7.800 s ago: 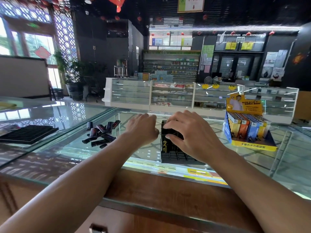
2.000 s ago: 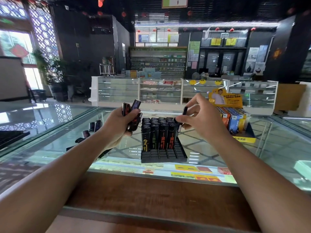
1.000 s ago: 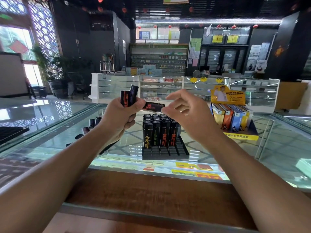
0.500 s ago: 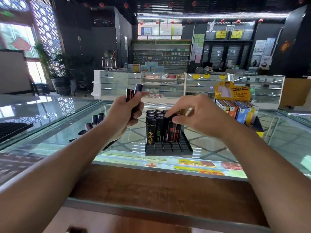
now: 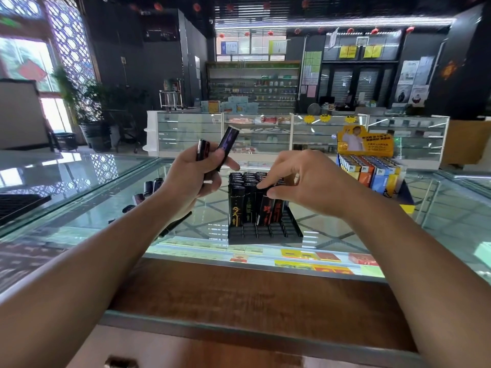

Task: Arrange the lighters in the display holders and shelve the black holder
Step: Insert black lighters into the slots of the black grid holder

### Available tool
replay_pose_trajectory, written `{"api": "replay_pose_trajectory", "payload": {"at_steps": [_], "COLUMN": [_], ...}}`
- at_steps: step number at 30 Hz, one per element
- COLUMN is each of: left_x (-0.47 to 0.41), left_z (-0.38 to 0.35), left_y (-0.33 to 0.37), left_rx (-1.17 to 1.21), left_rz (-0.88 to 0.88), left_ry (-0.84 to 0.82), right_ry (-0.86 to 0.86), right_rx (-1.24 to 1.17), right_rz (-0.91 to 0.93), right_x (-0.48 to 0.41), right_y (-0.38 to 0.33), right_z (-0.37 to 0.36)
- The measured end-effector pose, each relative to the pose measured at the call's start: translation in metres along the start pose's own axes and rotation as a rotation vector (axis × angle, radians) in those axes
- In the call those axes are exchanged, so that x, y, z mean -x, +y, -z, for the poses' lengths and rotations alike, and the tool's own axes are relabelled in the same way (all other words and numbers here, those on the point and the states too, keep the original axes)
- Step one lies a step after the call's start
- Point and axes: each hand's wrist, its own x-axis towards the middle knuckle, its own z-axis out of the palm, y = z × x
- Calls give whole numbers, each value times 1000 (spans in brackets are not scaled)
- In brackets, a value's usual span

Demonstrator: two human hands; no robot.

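Note:
A black slotted holder (image 5: pixel 264 233) stands on the glass counter (image 5: pixel 79 197), its back rows filled with upright black lighters (image 5: pixel 235 205). My right hand (image 5: pixel 300 183) pinches the top of a tilted black lighter with red print (image 5: pixel 265 212) in the front filled row. Left of the holder and above it, my left hand (image 5: pixel 192 176) is shut on two dark lighters (image 5: pixel 227 144) that stick up from the fist. Several loose dark lighters (image 5: pixel 148 188) lie on the glass at the left, partly hidden by my left forearm.
A yellow-and-blue display box of coloured lighters (image 5: pixel 372 171) stands at the right of the counter. A black tray (image 5: pixel 18 207) lies at the far left. A wooden ledge (image 5: pixel 252 290) runs along the near edge. Glass showcases (image 5: pixel 255 131) stand beyond.
My right hand took a lighter from my left hand and has brought it down into the holder's front filled row. My left hand still holds the others.

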Motion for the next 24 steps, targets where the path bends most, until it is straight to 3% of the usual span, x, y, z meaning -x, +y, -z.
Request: {"api": "replay_pose_trajectory", "payload": {"at_steps": [8,14,18,24], "left_x": [2,4,5,6], "left_z": [1,0,-3,-4], "left_y": [0,1,3,5], "left_rx": [-52,-91,-77,-40], "left_rz": [-76,-97,-91,-109], "left_ry": [-43,-85,-120,-176], "right_ry": [54,406,380,420], "right_rx": [6,-109,120,401], "right_rz": [-33,-9,156,204], "right_x": [-3,-2,-3,-5], "right_y": [0,-6,-8,-6], "right_z": [-2,-10,-14,-19]}}
